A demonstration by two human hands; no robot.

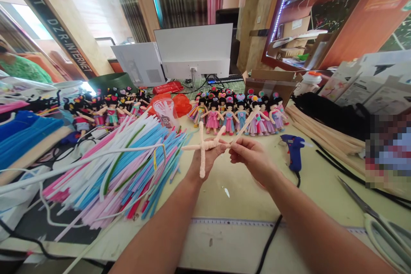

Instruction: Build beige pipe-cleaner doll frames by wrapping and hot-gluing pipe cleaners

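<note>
A peach pipe-cleaner figure with twisted limbs is held up above the table, in the middle of the head view. My left hand is closed around its body from below. On the right, my right hand pinches a peach strand of the figure, whose free end slants up to the right. The fingertips of both hands are close together. Behind them stand several finished dolls with black hair and coloured skirts.
Left lies a pile of coloured pipe cleaners, with more dolls behind. A blue glue gun, scissors and peach stems are at the right. A monitor stands at the back. A person is far left.
</note>
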